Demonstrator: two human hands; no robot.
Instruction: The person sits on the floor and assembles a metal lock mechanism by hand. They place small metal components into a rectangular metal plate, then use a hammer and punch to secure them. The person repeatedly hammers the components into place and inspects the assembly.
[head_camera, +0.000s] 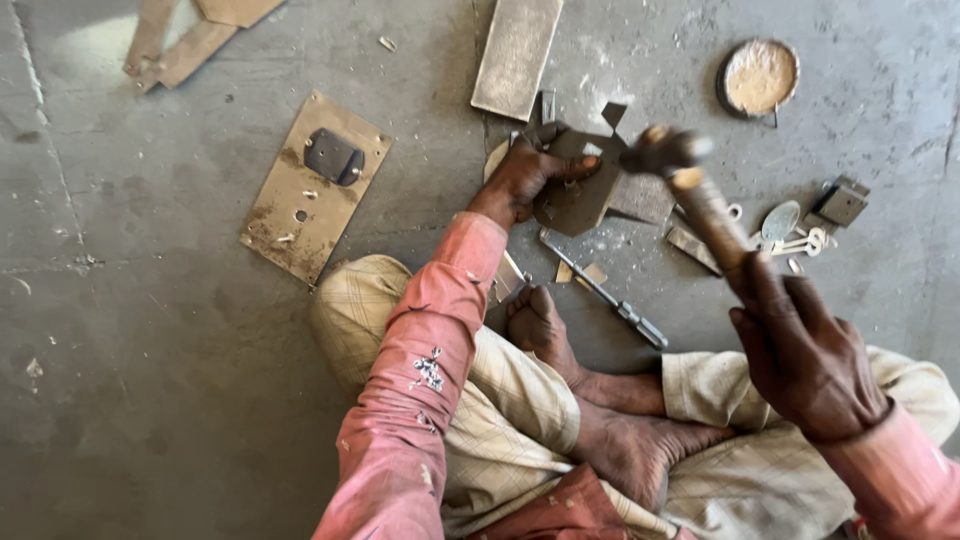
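My left hand (528, 172) grips a flat, dark, irregular metal plate (578, 190) and holds it against the concrete floor in front of me. My right hand (800, 350) is closed on the wooden handle of a hammer (690, 185); its blurred head hovers just above the plate's right edge. I sit cross-legged, with my bare feet (590, 400) below the plate.
A screwdriver (610, 300) lies near my feet. A rusty plate with a dark block (315, 185) lies at left, a long metal bar (517, 52) at top, a round tin lid (758, 77) at top right. Keys and small metal parts (805, 225) sit at right.
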